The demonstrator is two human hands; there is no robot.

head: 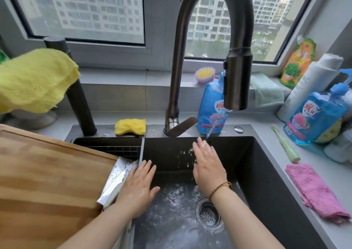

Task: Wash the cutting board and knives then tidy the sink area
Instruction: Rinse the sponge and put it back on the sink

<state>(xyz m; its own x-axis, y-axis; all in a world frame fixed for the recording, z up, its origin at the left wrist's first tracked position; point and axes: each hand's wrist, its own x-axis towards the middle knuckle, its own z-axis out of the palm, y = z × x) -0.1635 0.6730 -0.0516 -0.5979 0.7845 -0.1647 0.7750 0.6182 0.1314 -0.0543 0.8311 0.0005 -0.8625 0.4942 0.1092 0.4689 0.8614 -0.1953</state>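
— While the water runs, what are the hands doing?

— Both are spread flat, fingers straight, holding nothing. The right hand reaches up the back wall of the sink, its fingertips at the foot of the stream from the faucet. The left hand hovers lower, beside the divider.

— Which step is that?

— A rinse of the hands, I'd judge, somewhere between washing and tidying. I can't tell whether board or blade has had soap.

— And where are the things to be washed?

— The knife, beaded with water, lies just left of the left hand, its pale handle partly hidden by the wrist. Its blade rests against the edge of the cutting board, which covers the sink's left side, well apart from the right hand. I can be sure of only one knife.

— What does the next move call for?

— Probably the left hand closing round that handle, clear of the edge, and slowly, since everything is wet. The sponge sits on the back rim, left of the faucet's base. The pink cloth on the right counter would do for wiping.
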